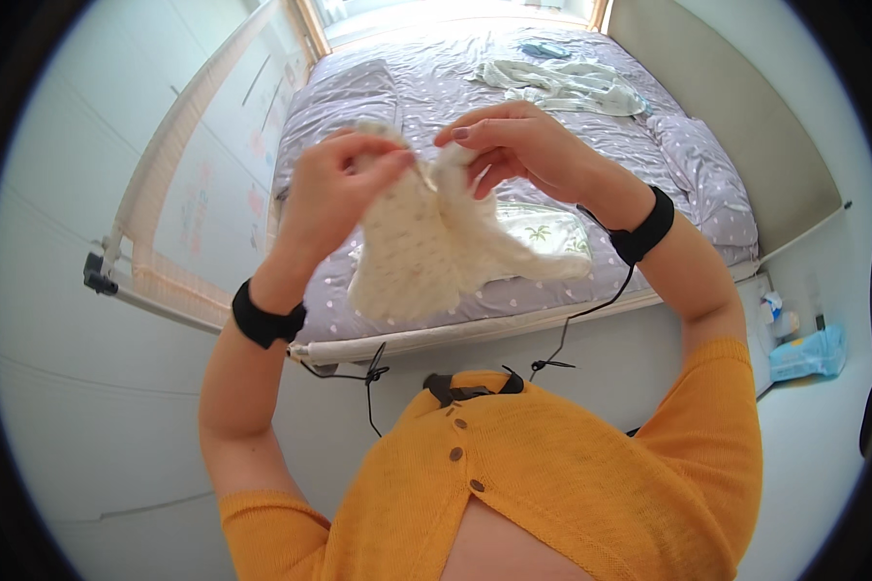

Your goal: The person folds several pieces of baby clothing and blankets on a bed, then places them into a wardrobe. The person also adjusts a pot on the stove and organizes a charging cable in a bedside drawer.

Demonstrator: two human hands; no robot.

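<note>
Raised over the near end of a bed, a small cream garment (414,254) with tiny printed marks hangs from both hands, blurred by motion. My left hand (356,178) pinches its upper left part between thumb and fingers. At the upper right, my right hand (519,145) holds a bunched edge of the same cloth, thumb and forefinger together and other fingers curled. One sleeve-like part of the garment swings out to the right. Partly hidden behind it, a white cloth item with a green palm print (541,229) lies on the lilac bedsheet (320,290).
A crumpled pale muslin cloth (567,87) and a small blue item (545,49) lie farther back on the bed. Pillows (705,174) flank it. A mesh bed rail (174,210) stands left. A blue soft pack (806,354) is at right. Black cables (563,334) run from the wrist bands.
</note>
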